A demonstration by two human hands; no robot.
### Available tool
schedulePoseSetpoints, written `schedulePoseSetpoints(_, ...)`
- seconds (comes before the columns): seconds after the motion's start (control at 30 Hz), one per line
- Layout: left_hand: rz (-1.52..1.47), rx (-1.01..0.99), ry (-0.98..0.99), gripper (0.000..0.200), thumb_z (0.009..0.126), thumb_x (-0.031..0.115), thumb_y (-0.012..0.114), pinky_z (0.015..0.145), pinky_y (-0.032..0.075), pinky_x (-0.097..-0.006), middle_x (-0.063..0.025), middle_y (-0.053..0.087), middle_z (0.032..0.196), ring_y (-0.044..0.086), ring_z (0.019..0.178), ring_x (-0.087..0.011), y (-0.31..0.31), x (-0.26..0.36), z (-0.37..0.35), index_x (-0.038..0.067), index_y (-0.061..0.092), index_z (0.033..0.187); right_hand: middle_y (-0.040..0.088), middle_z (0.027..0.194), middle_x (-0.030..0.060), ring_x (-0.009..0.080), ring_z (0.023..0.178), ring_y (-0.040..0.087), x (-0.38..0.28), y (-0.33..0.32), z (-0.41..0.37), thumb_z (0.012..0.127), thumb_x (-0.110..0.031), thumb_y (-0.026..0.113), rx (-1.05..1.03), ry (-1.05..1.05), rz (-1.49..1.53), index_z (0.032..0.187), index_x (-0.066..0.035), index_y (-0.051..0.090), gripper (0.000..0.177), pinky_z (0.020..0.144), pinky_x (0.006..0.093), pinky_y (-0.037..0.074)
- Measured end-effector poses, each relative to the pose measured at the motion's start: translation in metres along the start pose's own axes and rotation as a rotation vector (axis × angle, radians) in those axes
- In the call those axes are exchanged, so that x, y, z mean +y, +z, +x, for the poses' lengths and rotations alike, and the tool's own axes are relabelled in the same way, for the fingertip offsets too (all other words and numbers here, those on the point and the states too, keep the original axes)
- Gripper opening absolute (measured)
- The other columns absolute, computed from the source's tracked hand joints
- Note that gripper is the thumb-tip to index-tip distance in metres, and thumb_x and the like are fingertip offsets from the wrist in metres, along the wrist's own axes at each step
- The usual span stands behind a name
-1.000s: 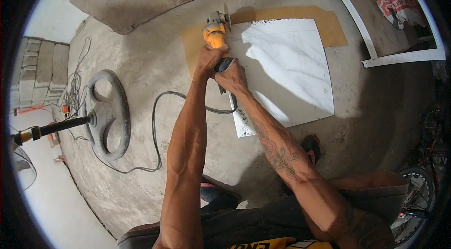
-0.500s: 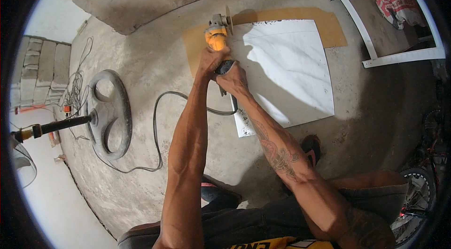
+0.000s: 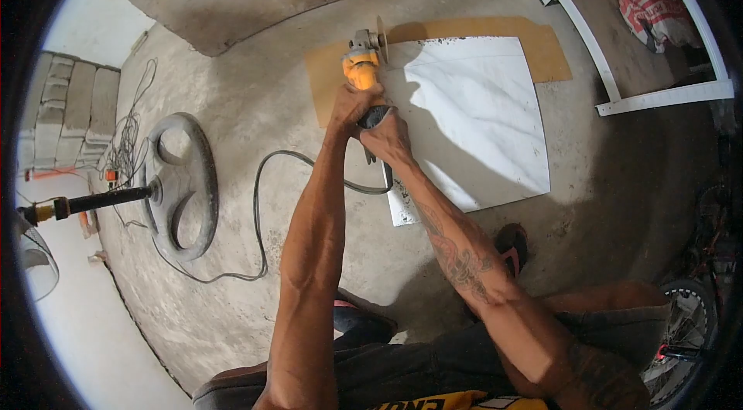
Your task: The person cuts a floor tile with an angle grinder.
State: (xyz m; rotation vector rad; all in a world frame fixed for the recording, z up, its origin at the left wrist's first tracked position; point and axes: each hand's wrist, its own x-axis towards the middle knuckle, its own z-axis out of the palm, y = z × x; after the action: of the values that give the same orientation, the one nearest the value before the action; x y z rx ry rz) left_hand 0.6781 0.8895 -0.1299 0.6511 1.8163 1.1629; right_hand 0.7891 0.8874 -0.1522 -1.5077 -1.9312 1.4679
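Observation:
Both my hands are wrapped round a yellow and black angle grinder [image 3: 360,70]. My left hand [image 3: 353,106] grips its body just behind the yellow housing, and my right hand [image 3: 387,135] closes on the dark rear handle. The thin cutting disc [image 3: 382,40] stands edge-on at the far right of the tool's head. Under and to the right of the grinder lies a white marbled tile or panel [image 3: 484,100], with a faint line along its far side and dark specks at its edges. Brown cardboard [image 3: 553,54] sticks out beneath it. My arms' shadow falls across the panel.
A black power cord [image 3: 259,209] loops over the concrete floor to the left. A grey round base with a pole [image 3: 203,201] stands there, near tangled wires [image 3: 128,147]. A white metal frame [image 3: 596,46] and a red-white sack [image 3: 658,8] are at the upper right. A bicycle wheel [image 3: 685,333] is at lower right.
The grinder and both hands have shifted slightly to the right and nearer to me, the disc now a little further over the panel's far left corner. The grip is unchanged.

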Motion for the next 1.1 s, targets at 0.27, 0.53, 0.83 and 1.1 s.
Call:
schedulePoseSetpoints(0.27, 0.044, -0.003, -0.020, 0.029, 0.077, 0.024, 0.073, 0.062, 0.050, -0.0305, -0.0056, 0.066, 0.081, 0.062, 0.068, -0.0147, 0.000, 0.005, -0.010, 0.000, 0.065, 0.090, 0.069, 0.091, 0.0177, 0.0321, 0.086, 0.068, -0.022, -0.018, -0.019, 0.069, -0.027, 0.078, -0.072, 0.063, 0.015, 0.103, 0.000, 0.059, 0.047, 0.076, 0.0386, 0.054)
schedulePoseSetpoints(0.53, -0.010, -0.030, 0.024, 0.029, 0.080, 0.026, 0.071, 0.061, 0.051, -0.0296, -0.0056, 0.066, 0.080, 0.063, 0.067, -0.0151, 0.001, -0.003, -0.011, 0.000, 0.063, 0.090, 0.069, 0.091, 0.0171, 0.0316, 0.085, 0.068, -0.015, -0.014, -0.021, 0.069, -0.029, 0.080, -0.032, 0.021, -0.004, 0.106, -0.001, 0.059, 0.051, 0.074, 0.0393, 0.054)
schedulePoseSetpoints(0.83, -0.009, 0.002, -0.006, 0.030, 0.076, 0.021, 0.075, 0.065, 0.050, -0.0305, -0.0050, 0.066, 0.083, 0.062, 0.071, -0.0149, 0.002, -0.002, -0.017, 0.000, 0.064, 0.094, 0.066, 0.096, 0.0239, 0.0361, 0.091, 0.067, -0.004, -0.008, -0.016, 0.067, -0.027, 0.080, -0.087, 0.080, 0.010, 0.107, 0.009, 0.052, 0.061, 0.078, 0.0410, 0.054)
schedulePoseSetpoints(1.1, 0.009, -0.016, -0.012, 0.030, 0.075, 0.021, 0.073, 0.066, 0.051, -0.0309, -0.0059, 0.066, 0.085, 0.062, 0.073, -0.0148, 0.002, 0.000, -0.023, -0.001, 0.064, 0.094, 0.068, 0.092, 0.0207, 0.0343, 0.090, 0.067, -0.021, -0.023, -0.031, 0.068, -0.025, 0.078, -0.105, 0.065, 0.009, 0.104, 0.003, 0.057, 0.051, 0.076, 0.0415, 0.054)
